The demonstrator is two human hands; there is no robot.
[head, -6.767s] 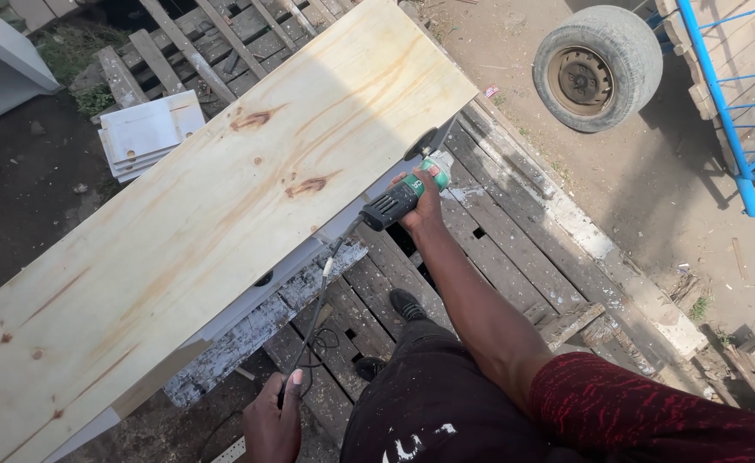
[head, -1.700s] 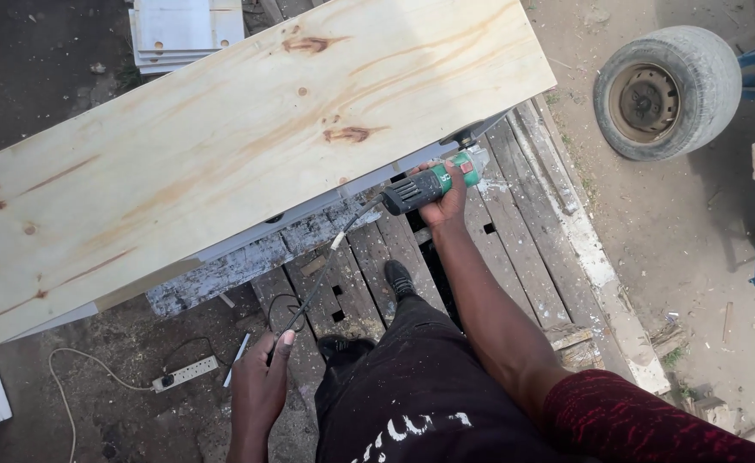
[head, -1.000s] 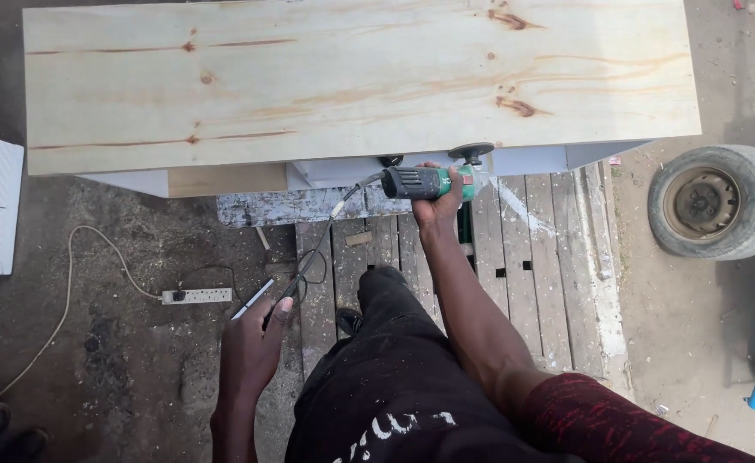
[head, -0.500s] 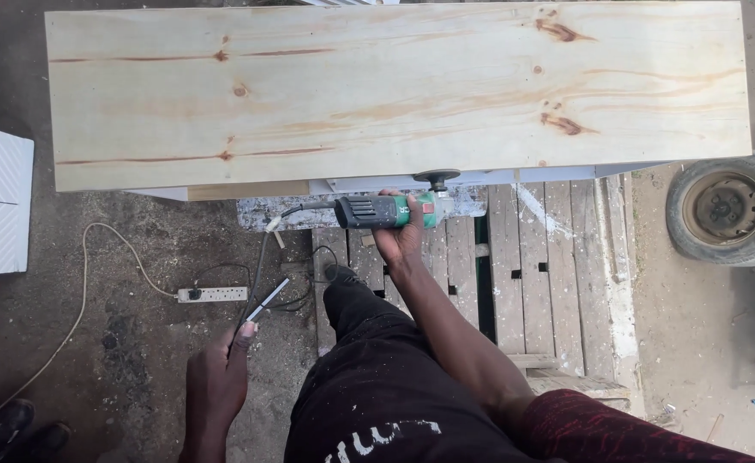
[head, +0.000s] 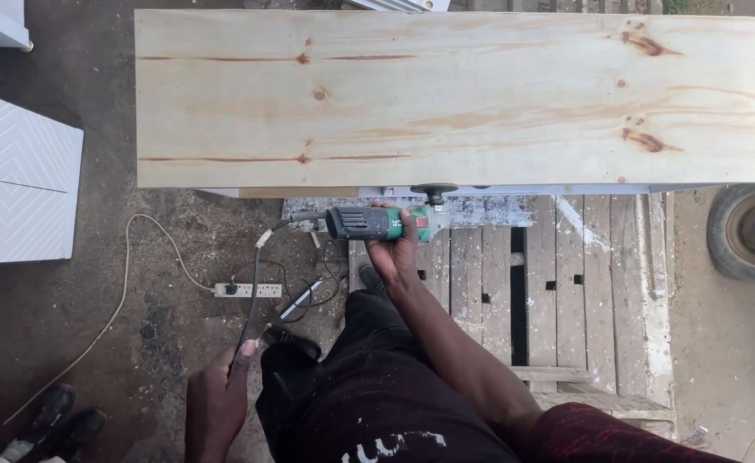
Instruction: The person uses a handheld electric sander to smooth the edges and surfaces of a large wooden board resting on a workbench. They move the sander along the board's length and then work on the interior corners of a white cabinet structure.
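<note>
A long pale pine board (head: 446, 94) with dark knots lies across the top of the view. My right hand (head: 395, 249) grips a green and black angle grinder (head: 382, 223) held just below the board's near edge, its disc end tucked under the wood. The grinder's black cable (head: 253, 291) runs down to my left hand (head: 219, 399), which pinches it at hip height. My dark paint-flecked trousers (head: 369, 386) fill the bottom middle.
A white power strip (head: 247, 290) with a pale cord (head: 125, 283) lies on the dirt at left. White panelled boards (head: 17, 184) sit far left. A wooden pallet (head: 566, 291) is under the board, a tyre (head: 750, 236) at right, dark shoes (head: 47, 420) bottom left.
The view has swung so the board now lies level across the top. My right hand has carried the grinder leftward along the board's edge. My left hand has taken the cable.
</note>
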